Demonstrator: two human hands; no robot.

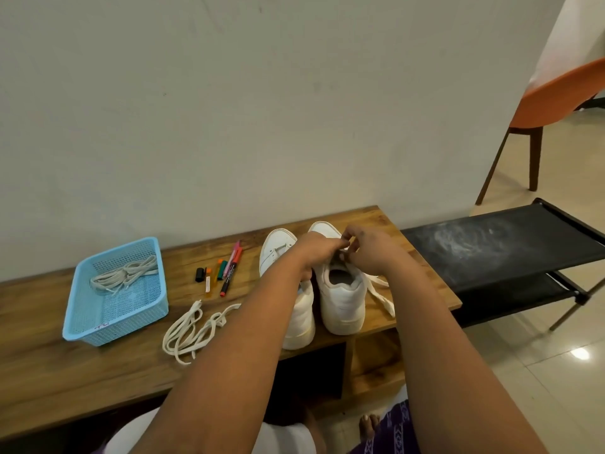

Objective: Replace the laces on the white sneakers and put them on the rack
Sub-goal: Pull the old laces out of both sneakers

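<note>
Head view: the right white leather sneaker [342,290] sits on the wooden bench [98,365], and both the left hand [319,252] and right hand [370,249] pinch its flat white lace [381,294] near the eyelets. A loose grip could let the end slip back out. The hands hide the eyelets, so threading progress is unclear.

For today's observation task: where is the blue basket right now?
In the head view, the blue basket sits at the left of the wooden bench, left of the pens and the loose lace, holding another lace.
</note>
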